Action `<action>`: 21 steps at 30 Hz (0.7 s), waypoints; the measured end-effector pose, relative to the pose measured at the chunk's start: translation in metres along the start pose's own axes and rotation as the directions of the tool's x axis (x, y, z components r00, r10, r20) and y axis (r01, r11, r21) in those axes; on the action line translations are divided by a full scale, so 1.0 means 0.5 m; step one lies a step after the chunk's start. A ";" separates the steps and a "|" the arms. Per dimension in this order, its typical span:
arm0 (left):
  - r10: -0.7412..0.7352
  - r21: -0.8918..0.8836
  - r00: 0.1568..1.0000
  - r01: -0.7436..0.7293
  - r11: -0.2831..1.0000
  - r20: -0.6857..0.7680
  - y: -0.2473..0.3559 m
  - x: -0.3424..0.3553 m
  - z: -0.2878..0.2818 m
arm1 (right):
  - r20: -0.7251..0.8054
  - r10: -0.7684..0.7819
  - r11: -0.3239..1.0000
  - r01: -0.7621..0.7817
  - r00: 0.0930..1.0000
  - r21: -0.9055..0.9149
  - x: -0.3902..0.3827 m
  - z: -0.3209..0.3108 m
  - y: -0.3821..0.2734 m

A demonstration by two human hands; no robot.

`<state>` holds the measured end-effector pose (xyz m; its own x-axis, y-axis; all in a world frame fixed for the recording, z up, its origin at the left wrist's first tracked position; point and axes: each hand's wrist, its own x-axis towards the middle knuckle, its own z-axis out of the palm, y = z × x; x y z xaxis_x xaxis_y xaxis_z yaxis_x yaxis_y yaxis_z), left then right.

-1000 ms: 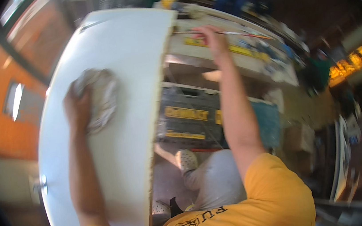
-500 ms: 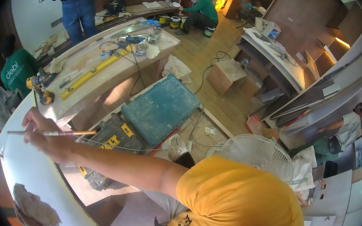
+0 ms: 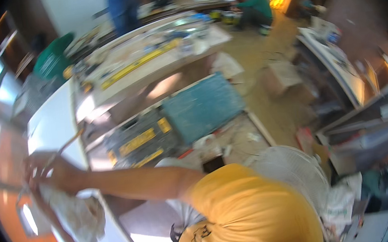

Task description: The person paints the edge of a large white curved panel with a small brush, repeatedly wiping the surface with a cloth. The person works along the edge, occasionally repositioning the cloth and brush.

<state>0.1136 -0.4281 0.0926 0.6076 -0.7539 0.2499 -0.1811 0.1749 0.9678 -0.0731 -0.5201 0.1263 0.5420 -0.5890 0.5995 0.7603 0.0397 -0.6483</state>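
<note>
While the right hand (image 3: 65, 176) holds the thin stick (image 3: 70, 141) and the left hand (image 3: 33, 180) grips the rag (image 3: 76, 214), both left near the white board (image 3: 55, 120), the stick might slip if the rag snags it.

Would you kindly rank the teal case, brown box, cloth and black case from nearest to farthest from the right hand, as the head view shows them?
From the right hand:
1. Cloth: just below it
2. Black case: to its right
3. Teal case: right of the black case
4. Brown box: farther right, beyond the teal case
</note>
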 end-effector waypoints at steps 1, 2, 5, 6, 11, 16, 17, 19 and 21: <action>0.039 0.068 0.999 -0.038 0.997 -0.005 0.016 -0.004 -0.008 | -0.054 0.013 0.999 -0.011 0.998 0.046 -0.004 0.006 0.026; 0.077 0.126 0.997 -0.072 0.989 -0.031 0.028 -0.004 -0.001 | 0.001 0.195 0.950 -0.189 0.981 0.247 -0.003 -0.010 0.057; 0.195 0.390 0.907 -0.037 0.920 -0.374 0.143 -0.030 0.087 | -0.016 0.414 0.864 -0.387 0.910 0.321 -0.021 -0.027 0.070; 0.229 0.347 0.889 -0.086 0.934 -0.396 0.164 -0.041 0.091 | -0.016 0.365 0.904 -0.351 0.931 0.244 -0.029 -0.017 0.056; 0.210 0.163 0.896 -0.157 0.974 -0.391 0.111 -0.079 0.156 | 0.060 0.463 0.849 -0.463 0.884 0.255 -0.094 -0.013 0.033; 0.204 0.120 0.885 -0.168 0.978 -0.418 0.062 -0.026 0.125 | -0.089 0.519 0.818 -0.463 0.850 0.343 -0.120 -0.087 0.028; 0.159 0.050 0.884 -0.153 0.987 -0.439 0.056 -0.016 0.100 | -0.124 0.537 0.817 -0.477 0.835 0.324 -0.114 -0.127 0.031; 0.115 0.015 0.862 -0.123 0.992 -0.495 0.052 -0.007 0.055 | -0.223 0.534 0.841 -0.486 0.816 0.236 -0.096 -0.218 0.029; 0.031 -0.031 0.864 -0.054 0.998 -0.503 0.065 -0.004 0.025 | -0.331 0.492 0.867 -0.489 0.805 0.098 -0.084 -0.316 0.046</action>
<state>0.0969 -0.4285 0.1230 0.9081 -0.3275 0.2610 -0.1892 0.2352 0.9534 -0.1349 -0.6220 0.0123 0.6919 -0.7219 0.0088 0.4291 0.4014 -0.8091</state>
